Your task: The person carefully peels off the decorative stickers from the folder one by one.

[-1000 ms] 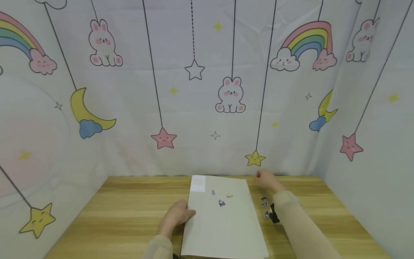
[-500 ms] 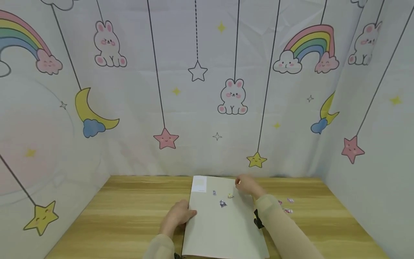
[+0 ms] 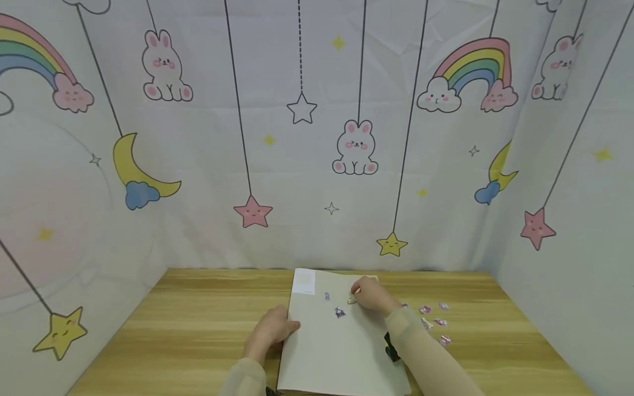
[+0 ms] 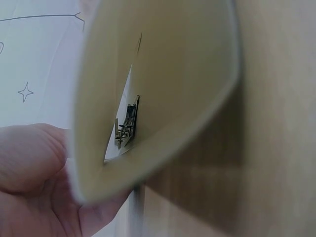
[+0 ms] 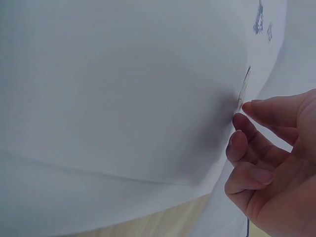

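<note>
A pale file folder (image 3: pixel 342 352) lies on the wooden table, a white label at its top left corner. Inside its spine end, the left wrist view shows a metal file clip (image 4: pixel 127 123). My left hand (image 3: pixel 272 327) rests at the folder's left edge, thumb over the cover. My right hand (image 3: pixel 373 294) is low over its upper right part, thumb and index fingertips close together beside a yellowish sticker (image 3: pixel 351 301). Whether those fingertips pinch anything I cannot tell. Two purple stickers, one small (image 3: pixel 327 296) and one larger (image 3: pixel 339 312), lie to the left on the cover.
Several loose stickers (image 3: pixel 440 322) lie on the table (image 3: pixel 500 352) right of the folder, partly behind the right sleeve. A white cloth backdrop (image 3: pixel 297 165) printed with rabbits, stars and rainbows rises at the table's back and sides.
My right hand has moved left from the table behind the folder's right edge onto the cover, down beside the yellowish sticker. More loose stickers now show. My left hand stays put.
</note>
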`<state>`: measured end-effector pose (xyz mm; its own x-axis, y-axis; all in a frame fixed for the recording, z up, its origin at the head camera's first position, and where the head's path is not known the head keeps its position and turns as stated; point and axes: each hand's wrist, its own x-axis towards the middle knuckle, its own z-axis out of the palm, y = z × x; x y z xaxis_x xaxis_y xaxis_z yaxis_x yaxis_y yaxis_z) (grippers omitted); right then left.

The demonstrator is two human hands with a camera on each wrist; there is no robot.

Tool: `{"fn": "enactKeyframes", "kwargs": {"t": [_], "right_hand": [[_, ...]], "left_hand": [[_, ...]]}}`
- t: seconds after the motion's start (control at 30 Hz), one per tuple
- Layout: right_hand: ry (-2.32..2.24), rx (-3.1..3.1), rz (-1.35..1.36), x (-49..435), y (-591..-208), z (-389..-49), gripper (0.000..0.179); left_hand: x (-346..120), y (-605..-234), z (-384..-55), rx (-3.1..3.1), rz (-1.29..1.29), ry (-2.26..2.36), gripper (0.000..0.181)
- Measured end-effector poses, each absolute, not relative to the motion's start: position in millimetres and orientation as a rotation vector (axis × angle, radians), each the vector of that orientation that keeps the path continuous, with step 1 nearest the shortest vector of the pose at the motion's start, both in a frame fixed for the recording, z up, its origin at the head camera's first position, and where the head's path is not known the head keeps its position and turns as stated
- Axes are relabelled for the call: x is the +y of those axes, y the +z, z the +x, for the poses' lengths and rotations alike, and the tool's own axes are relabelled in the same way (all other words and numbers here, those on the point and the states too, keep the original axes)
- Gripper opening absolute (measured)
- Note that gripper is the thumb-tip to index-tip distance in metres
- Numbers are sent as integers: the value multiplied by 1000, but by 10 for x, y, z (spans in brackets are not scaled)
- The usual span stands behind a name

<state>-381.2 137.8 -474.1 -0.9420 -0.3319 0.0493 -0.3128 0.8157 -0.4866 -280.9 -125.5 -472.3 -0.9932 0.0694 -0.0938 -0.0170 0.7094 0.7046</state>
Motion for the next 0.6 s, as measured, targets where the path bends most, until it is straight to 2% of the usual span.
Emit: {"fn": "enactKeyframes", "kwargs": {"t": [0.2, 0.6], "right_hand": [[-738, 2972, -560, 1387, -4752, -3781, 24], [-747, 2953, -544, 1357, -4782, -3763, 13]], "left_hand": [[-1245, -4708, -2799, 2794, 39, 1158, 24], [-1237, -4701, -2798, 2797, 37, 1139, 23]]}}
